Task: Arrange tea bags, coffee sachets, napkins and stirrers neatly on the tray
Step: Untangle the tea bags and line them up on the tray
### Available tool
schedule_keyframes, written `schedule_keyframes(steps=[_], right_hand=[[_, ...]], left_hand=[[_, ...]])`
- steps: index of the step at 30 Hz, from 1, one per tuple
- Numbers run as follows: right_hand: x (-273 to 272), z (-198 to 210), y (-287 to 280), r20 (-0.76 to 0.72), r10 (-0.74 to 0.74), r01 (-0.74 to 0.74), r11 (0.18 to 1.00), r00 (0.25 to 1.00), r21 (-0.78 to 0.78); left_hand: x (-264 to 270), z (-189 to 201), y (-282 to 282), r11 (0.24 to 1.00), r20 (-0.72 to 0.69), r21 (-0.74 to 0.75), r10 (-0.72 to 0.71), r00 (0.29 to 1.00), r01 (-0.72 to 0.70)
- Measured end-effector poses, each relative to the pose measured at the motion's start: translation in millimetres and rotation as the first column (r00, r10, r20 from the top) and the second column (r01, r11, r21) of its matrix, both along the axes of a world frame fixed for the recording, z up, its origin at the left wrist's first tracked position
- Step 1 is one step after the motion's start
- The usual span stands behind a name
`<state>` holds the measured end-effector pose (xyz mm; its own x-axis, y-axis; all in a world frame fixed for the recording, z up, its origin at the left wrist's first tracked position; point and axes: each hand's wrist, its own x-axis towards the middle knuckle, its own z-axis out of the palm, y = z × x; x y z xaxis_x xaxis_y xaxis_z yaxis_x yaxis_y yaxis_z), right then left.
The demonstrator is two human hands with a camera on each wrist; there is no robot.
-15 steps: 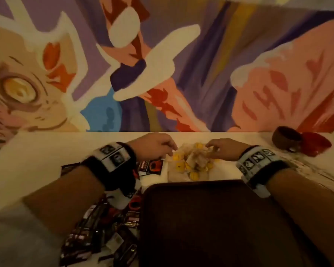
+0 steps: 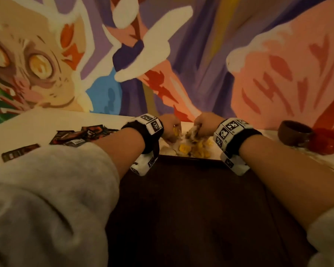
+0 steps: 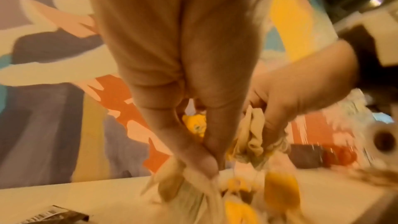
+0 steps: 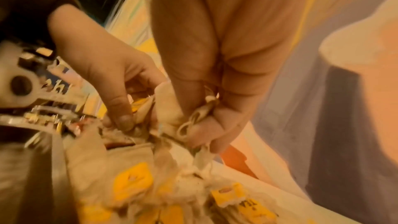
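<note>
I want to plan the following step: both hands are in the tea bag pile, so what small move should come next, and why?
Probably lift one bunch clear and carry it to the dark tray, whose visible part looks bare. Both the left hand and right hand already pinch tea bags, which lie tangled beyond the tray.

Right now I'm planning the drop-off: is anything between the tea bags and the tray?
Nothing visible. Both hands grip the tea bags just past the far rim of the tray, whose visible dark surface is bare.
</note>
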<state>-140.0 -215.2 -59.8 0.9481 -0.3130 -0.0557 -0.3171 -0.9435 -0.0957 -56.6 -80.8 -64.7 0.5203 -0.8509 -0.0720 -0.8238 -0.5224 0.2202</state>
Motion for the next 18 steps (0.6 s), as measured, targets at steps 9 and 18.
schedule_keyframes(steps=[9, 18], right_hand=[[-11.4, -1.6, -5.0, 0.464, -0.549, -0.182, 0.490, 0.695, 0.852], [42.5, 5.1, 24.9, 0.262, -0.566, -0.261, 0.084, 0.782, 0.962]], left_hand=[[9.7, 18.8, 14.6, 0.646, -0.513, -0.691, -0.123, 0.849, -0.324], [49.8, 7.0, -8.2, 0.528, -0.728, -0.654, -0.242, 0.642, -0.542]])
